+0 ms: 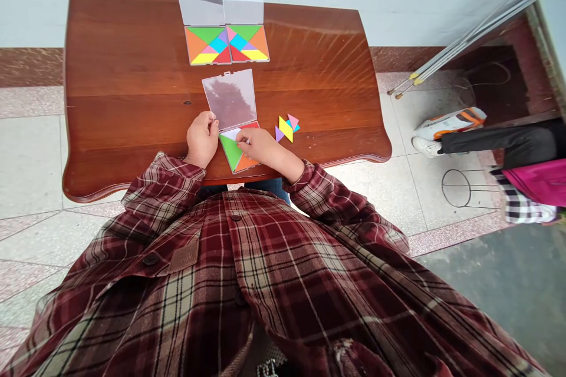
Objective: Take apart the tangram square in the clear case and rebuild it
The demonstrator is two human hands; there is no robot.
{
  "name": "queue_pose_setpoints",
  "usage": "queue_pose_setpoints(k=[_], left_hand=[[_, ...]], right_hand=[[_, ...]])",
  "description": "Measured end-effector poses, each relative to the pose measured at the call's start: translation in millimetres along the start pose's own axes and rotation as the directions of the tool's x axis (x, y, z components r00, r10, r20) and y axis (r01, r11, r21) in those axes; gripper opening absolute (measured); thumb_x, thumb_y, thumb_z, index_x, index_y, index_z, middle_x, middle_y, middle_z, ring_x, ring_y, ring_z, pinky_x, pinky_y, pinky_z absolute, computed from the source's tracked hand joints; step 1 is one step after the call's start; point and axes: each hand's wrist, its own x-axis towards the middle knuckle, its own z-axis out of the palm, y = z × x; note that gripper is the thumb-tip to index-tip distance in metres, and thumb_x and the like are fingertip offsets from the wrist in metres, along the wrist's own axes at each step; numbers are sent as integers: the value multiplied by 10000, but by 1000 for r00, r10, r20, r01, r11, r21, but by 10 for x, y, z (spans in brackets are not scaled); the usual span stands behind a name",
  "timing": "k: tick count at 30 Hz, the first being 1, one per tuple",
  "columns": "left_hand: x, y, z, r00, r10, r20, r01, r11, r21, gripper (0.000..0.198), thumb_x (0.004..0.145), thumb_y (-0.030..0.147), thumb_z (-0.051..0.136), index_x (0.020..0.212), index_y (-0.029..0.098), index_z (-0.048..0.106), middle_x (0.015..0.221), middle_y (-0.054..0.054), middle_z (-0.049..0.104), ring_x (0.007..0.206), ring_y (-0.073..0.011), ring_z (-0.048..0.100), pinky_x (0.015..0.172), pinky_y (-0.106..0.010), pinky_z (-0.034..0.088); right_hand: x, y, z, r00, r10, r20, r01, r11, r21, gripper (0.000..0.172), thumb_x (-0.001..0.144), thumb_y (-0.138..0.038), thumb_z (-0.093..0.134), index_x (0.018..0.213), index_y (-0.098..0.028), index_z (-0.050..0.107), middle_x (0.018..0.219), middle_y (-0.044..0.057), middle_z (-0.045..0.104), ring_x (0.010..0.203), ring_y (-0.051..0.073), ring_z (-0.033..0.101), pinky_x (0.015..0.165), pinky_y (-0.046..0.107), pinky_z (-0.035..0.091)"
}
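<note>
An open tangram case [221,155] lies in front of me with its clear lid [230,97] folded back. Inside it are a green triangle [230,149], an orange piece [244,162] and a red piece [253,125], partly covered by my hand. My left hand [202,138] is closed at the lid's lower left edge, thumb and finger pinching it. Over the case, my right hand [260,146] has its fingers pinched together; whatever they hold is hidden. To its right lie loose tangram pieces: a yellow parallelogram [286,129], a purple triangle [279,134], a pink triangle [293,121] and a blue piece [296,127].
Two filled tangram cases [207,45] [248,43] stand side by side at the back of the wooden table [132,82], lids raised toward the wall. At right are crutches [442,59], a bag [451,123] and another person's leg [481,142].
</note>
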Motion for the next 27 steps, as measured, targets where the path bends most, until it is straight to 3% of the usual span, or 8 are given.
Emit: queue_pose_setpoints(k=[5,11,15,19,23,27], left_hand=[[1,-12,6,1000,-1,1,1,1000,10,91,854,242,507,923,199,547,855,-34,630,837,-173,616,873,-328,479],[6,-47,20,1000,24,6,-24,999,37,113,873,279,493,934,194,536,857,-34,626,836,-168,619,860,-317,481],[5,-70,26,999,36,-7,-36,999,38,148,879,314,489,941,191,543,858,-40,625,835,-171,624,856,-319,487],[6,-67,11,999,42,-2,-42,998,51,160,881,328,482,929,188,544,850,-45,621,828,-180,630,856,-337,494],[13,-52,-7,999,36,-2,-36,997,73,156,868,308,482,935,185,552,848,-50,631,812,-184,631,839,-339,501],[22,-52,-2,999,35,-11,-34,995,89,155,852,286,480,938,185,560,853,-56,639,804,-189,630,821,-343,506]], right_hand=[[12,87,-53,998,-51,-44,49,998,-38,235,817,-113,430,885,-136,653,831,42,662,775,153,591,751,283,415],[53,148,-5,987,-129,-94,132,991,23,194,795,-139,458,850,-146,644,777,16,631,738,142,539,717,273,384],[9,275,-168,968,-102,-228,138,980,146,178,815,-170,472,880,-148,636,792,9,618,739,136,543,724,277,405],[-107,659,-531,911,36,-410,43,983,181,164,828,-186,476,886,-149,625,786,12,612,703,133,547,705,283,428],[-216,1068,-803,827,182,-532,-163,983,82,138,802,-149,489,827,-163,624,773,28,626,711,153,551,729,300,438],[-216,1122,-753,860,233,-454,-270,963,-16,116,801,-159,523,834,-164,634,779,41,644,720,172,561,734,310,444]])
